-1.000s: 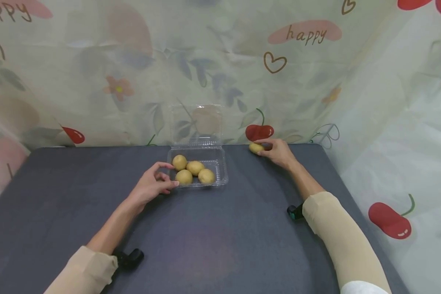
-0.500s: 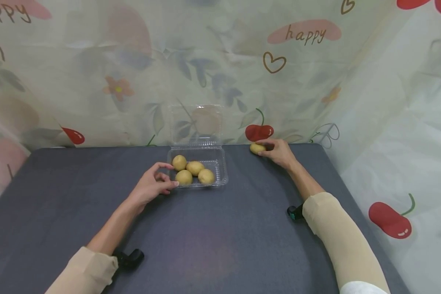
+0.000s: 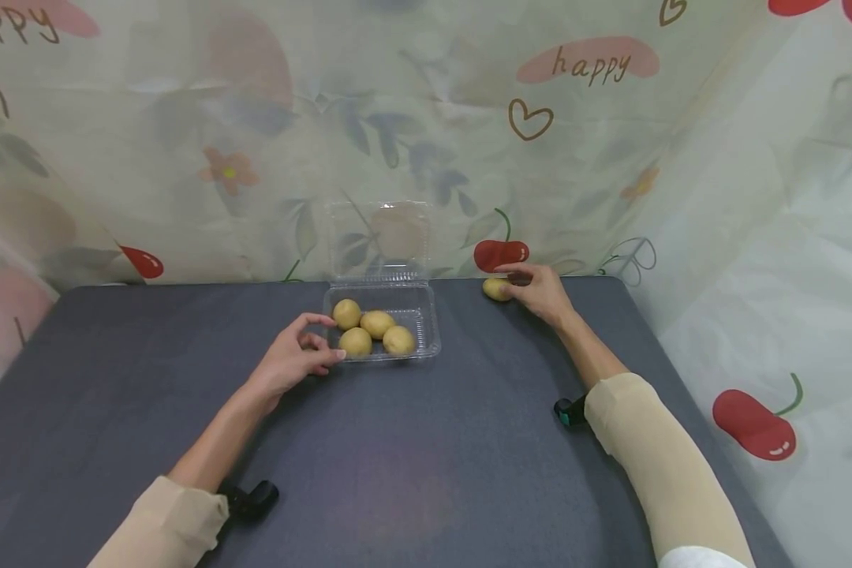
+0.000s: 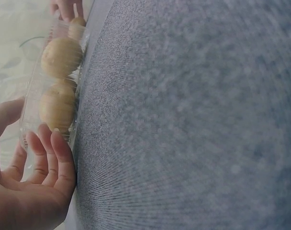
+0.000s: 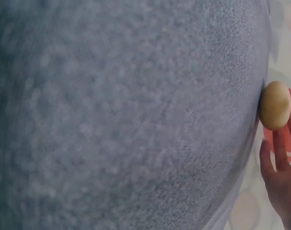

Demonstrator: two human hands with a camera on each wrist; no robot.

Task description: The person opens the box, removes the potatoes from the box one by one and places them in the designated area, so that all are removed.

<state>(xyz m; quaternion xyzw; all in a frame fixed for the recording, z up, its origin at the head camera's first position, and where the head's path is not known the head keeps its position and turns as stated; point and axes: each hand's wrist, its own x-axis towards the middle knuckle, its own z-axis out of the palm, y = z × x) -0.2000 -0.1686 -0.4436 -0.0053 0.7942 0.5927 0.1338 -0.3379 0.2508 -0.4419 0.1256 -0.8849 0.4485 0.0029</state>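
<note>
A clear plastic container (image 3: 426,351), its lid (image 3: 379,237) raised at the back, holds several yellow potatoes (image 3: 377,324). My left hand (image 3: 293,356) holds the container's near left corner, thumb at the front rim and index finger at the left side. In the left wrist view, the left hand's (image 4: 33,191) curled fingers lie against the container wall. One more potato (image 3: 495,289) rests near the table's back edge, right of the container. My right hand (image 3: 536,296) is beside it, fingers loosened around its right end. In the right wrist view, straight fingers (image 5: 279,148) reach that potato's edge.
The dark grey table (image 3: 397,457) ends at a printed cloth backdrop (image 3: 255,118), with a white cloth (image 3: 802,276) on the right. The raised lid leans close to the backdrop. A black wrist device (image 3: 252,501) hangs from the left wrist, another (image 3: 569,412) from the right.
My right index finger and thumb have shifted slightly off the single potato, loosening from their earlier pinch. That potato has barely moved. My left hand and the container stay in place.
</note>
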